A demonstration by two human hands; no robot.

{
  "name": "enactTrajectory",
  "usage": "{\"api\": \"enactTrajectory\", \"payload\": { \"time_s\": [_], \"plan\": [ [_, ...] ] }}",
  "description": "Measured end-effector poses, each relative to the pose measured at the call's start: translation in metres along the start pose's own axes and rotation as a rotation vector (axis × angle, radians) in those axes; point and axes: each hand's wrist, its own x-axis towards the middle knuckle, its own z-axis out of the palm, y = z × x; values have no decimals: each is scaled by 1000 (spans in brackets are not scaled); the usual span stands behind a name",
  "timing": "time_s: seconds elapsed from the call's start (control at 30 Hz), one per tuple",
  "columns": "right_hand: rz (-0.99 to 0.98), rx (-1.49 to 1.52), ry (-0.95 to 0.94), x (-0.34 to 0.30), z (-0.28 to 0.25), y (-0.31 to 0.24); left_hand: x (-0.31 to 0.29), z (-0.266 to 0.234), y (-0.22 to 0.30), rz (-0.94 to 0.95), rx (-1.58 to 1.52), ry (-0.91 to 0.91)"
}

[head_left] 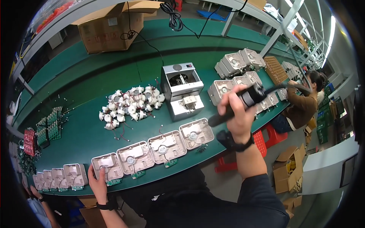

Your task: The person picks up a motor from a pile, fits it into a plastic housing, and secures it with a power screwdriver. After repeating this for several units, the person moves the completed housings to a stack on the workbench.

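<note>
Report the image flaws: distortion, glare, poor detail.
Head view: fisheye distortion bows the front edge of the green table into a curve, and the corners go black; head view: the strip light at upper right is burnt out to white; head view: the black tool in the right hand is so dark that its tip shows hardly any detail.

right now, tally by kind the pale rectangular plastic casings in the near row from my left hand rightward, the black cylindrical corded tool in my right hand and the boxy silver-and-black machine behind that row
Pale rectangular plastic casings: 4
Black cylindrical corded tool: 1
Boxy silver-and-black machine: 1
Total: 6
</note>
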Motion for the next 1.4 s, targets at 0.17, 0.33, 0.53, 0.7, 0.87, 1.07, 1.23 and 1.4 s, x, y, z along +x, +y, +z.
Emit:
{"api": "enactTrajectory", "payload": {
  "time_s": [0.17,0.33,0.53,0.7,0.87,1.07,1.23,1.4],
  "plan": [
    [-32,-65,24,-45,-15,10,5,2,3,10,31,8],
    [-32,12,67,-50,-16,36,5,2,3,16,-3,11],
    [23,-37,37,-46,-10,41,5,1,5,-2,-37,-20],
    [40,-55,31,-43,-7,47,4,2,6,-4,-69,-20],
    [41,-92,15,-44,-2,49,5,3,7,6,-77,-30],
    [42,-141,-2,-45,-2,58,6,3,4,2,-47,-1],
    [-28,-197,-35,-44,-7,62,6,4,6,8,-57,-10],
    [-19,-127,-3,-21,4,32,5,5,1,39,-47,14]
  ]
}}
